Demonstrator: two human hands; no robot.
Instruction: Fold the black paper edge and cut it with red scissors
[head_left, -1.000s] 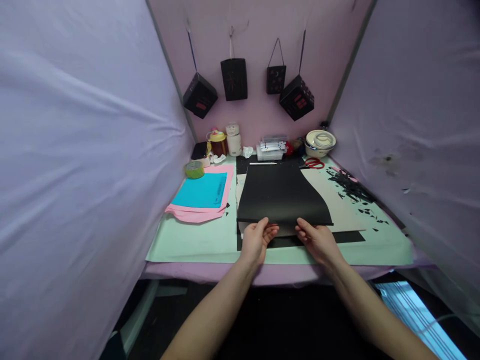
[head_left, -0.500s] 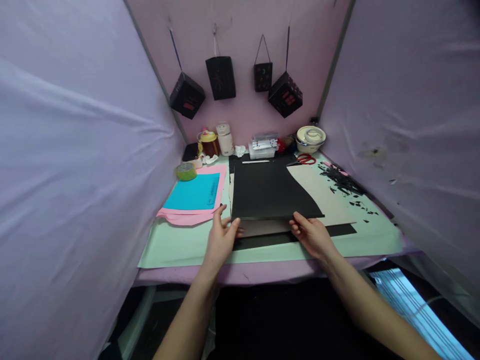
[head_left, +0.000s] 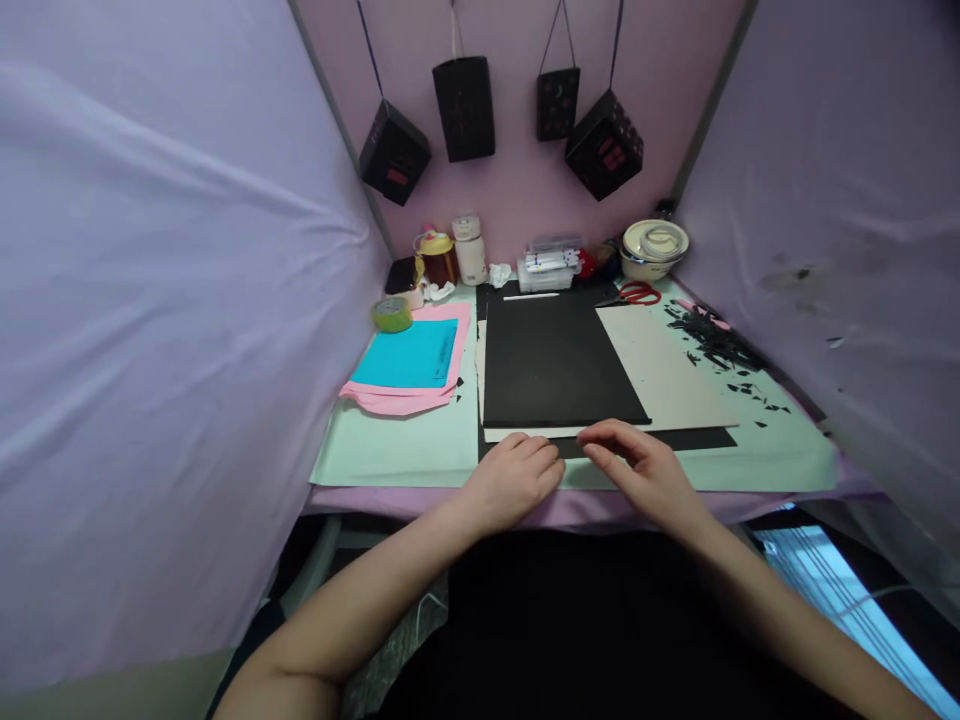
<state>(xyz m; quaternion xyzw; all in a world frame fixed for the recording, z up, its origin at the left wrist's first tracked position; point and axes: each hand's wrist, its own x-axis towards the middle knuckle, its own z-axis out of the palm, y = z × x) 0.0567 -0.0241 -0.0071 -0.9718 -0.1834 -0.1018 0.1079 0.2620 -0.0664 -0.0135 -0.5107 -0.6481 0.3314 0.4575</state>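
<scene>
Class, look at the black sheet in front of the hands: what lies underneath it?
Under the black sheet a cream sheet shows on the right and near edges, with another black strip below that. How far either reaches beneath is covered.

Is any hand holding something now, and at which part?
Nothing is clearly gripped. Both hands, left hand and right hand, rest at the near edge of the black paper sheet.
</scene>
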